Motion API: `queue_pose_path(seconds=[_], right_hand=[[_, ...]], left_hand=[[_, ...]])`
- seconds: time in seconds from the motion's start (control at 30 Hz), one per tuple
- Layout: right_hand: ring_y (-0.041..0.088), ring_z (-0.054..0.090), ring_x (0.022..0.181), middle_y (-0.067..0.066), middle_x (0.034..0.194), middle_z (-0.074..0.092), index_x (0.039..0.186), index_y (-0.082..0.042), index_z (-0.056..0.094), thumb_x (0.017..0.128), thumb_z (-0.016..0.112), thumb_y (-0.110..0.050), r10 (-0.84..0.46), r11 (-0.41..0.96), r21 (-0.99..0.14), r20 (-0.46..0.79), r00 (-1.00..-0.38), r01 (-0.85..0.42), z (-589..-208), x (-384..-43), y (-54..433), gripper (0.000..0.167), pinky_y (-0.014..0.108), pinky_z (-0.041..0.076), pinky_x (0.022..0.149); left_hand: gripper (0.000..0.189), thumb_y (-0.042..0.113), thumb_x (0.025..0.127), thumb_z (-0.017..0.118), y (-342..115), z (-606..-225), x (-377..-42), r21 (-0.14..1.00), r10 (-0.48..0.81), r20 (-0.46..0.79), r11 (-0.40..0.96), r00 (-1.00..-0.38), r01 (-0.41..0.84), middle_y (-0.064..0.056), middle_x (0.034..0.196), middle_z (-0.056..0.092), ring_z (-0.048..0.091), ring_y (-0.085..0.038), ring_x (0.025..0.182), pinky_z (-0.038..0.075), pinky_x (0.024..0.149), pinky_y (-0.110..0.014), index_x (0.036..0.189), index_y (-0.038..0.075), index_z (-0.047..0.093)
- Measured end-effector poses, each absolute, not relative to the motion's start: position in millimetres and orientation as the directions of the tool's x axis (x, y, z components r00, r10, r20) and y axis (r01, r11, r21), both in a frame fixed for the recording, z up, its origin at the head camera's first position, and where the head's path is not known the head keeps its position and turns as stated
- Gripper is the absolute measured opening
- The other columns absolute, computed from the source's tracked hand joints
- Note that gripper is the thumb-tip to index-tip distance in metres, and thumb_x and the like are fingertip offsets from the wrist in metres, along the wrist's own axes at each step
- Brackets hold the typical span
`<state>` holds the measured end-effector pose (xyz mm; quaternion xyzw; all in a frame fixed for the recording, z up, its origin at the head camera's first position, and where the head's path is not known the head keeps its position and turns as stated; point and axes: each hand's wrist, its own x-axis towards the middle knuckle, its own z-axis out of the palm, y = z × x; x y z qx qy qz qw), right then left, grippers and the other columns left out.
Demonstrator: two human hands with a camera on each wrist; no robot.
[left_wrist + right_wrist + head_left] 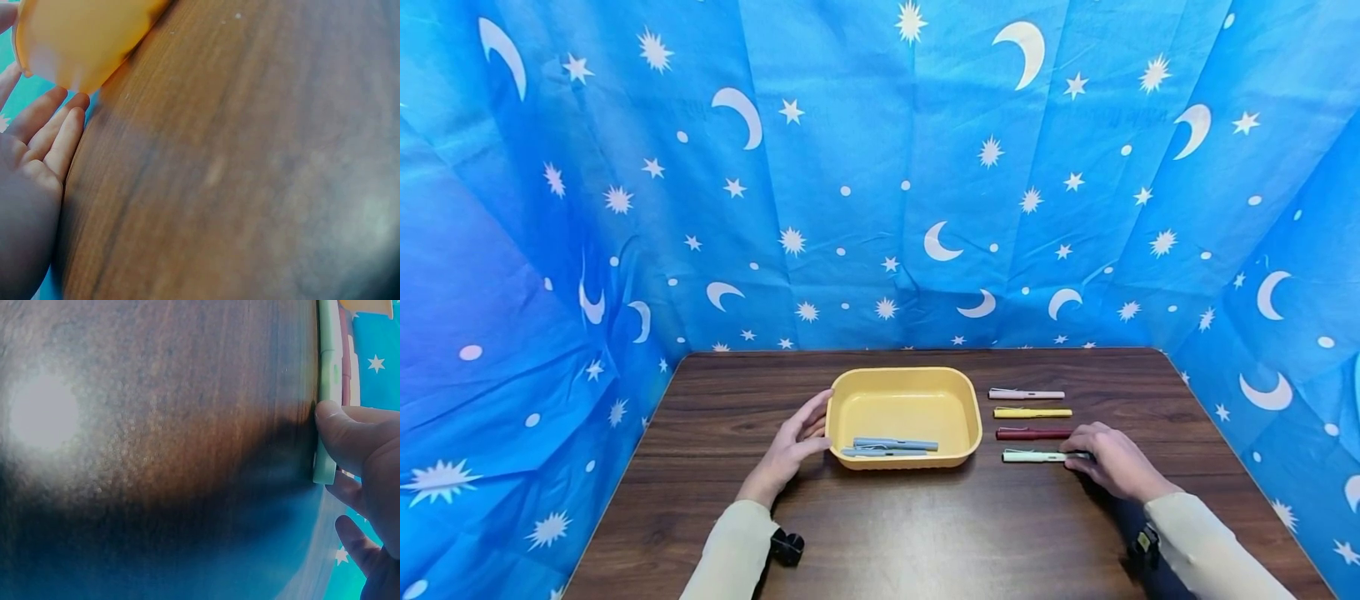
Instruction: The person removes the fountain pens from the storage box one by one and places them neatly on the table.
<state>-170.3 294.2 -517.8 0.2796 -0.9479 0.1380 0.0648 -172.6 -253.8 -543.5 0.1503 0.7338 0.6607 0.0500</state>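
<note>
A yellow tray [910, 407] stands on the table, with two blue-grey pens [895, 444] lying along its near side. Against the tray's left end rests my left hand [790, 446], thumb and fingers spread; the left wrist view shows extended fingers [53, 122] by the tray wall [81, 47]. Right of the tray, a light green pen [1032, 457] lies nearest me in a column of pens. My right hand [1108, 458] pinches its right end between thumb [334, 422] and fingers. Just beyond it lies a dark red pen [1033, 434], its right end hidden by the hand.
A yellow pen [1032, 413] and a pale pink pen [1026, 394] lie farther back, roughly parallel to the others. The brown wooden table [917, 533] ends at a blue curtain [865, 167] with moons and stars, which hangs behind and on both sides.
</note>
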Motion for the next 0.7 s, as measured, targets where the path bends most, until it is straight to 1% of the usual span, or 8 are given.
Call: queue_pose_path(seconds=[0.2,0.37,0.43,0.5,0.6,0.7], right_hand=[[0.017,0.070,0.090,-0.006,0.095,0.075,0.098,-0.016,0.083,0.084,0.087,-0.011,-0.512,0.807,-0.223,0.198,-0.836,-0.547,-517.8,-171.4,295.2,0.015,0.044,0.063,0.080],[0.019,0.070,0.093,-0.005,0.099,0.075,0.102,-0.016,0.082,0.086,0.087,-0.014,-0.516,0.803,-0.231,0.193,-0.835,-0.550,-511.3,-170.0,295.6,0.017,0.046,0.062,0.082],[0.021,0.070,0.095,-0.005,0.101,0.076,0.105,-0.016,0.082,0.088,0.086,-0.015,-0.516,0.795,-0.250,0.200,-0.833,-0.553,-506.9,-170.0,295.6,0.018,0.048,0.062,0.083],[0.024,0.071,0.098,-0.002,0.104,0.076,0.107,-0.014,0.082,0.088,0.085,-0.014,-0.512,0.785,-0.271,0.223,-0.829,-0.557,-503.2,-170.7,295.4,0.020,0.051,0.061,0.085],[0.028,0.071,0.102,0.004,0.108,0.077,0.112,-0.009,0.080,0.089,0.083,-0.013,-0.488,0.762,-0.346,0.250,-0.836,-0.548,-494.6,-173.2,293.1,0.023,0.054,0.060,0.088],[0.029,0.072,0.105,0.008,0.112,0.078,0.116,-0.006,0.079,0.089,0.084,-0.012,-0.440,0.745,-0.411,0.288,-0.851,-0.524,-483.8,-176.6,287.0,0.028,0.055,0.060,0.090]], left_hand=[[0.075,0.001,0.099,0.064,-253.7,-543.5,-173.1,0.987,0.286,0.110,0.084,-0.952,0.140,-0.022,0.167,0.035,0.035,-0.042,0.153,0.041,0.112,-0.016,0.166,0.013,0.032],[0.075,0.000,0.099,0.064,-253.6,-544.0,-173.1,0.985,0.284,0.115,0.092,-0.952,0.146,-0.020,0.168,0.034,0.035,-0.040,0.154,0.040,0.115,-0.020,0.166,0.013,0.033],[0.075,-0.001,0.098,0.064,-253.6,-544.2,-173.1,0.984,0.285,0.119,0.090,-0.951,0.151,-0.020,0.168,0.034,0.035,-0.040,0.154,0.040,0.115,-0.019,0.166,0.013,0.033],[0.075,-0.001,0.098,0.063,-253.7,-544.4,-173.1,0.984,0.288,0.122,0.087,-0.950,0.153,-0.020,0.168,0.034,0.036,-0.041,0.153,0.041,0.113,-0.018,0.166,0.013,0.033],[0.076,-0.001,0.098,0.063,-254.1,-544.9,-173.6,0.984,0.290,0.126,0.082,-0.949,0.156,-0.021,0.168,0.034,0.036,-0.043,0.152,0.042,0.112,-0.016,0.166,0.013,0.033],[0.076,-0.001,0.098,0.063,-254.3,-544.8,-173.8,0.984,0.291,0.126,0.080,-0.948,0.156,-0.021,0.168,0.033,0.037,-0.043,0.152,0.042,0.111,-0.015,0.166,0.014,0.033]])
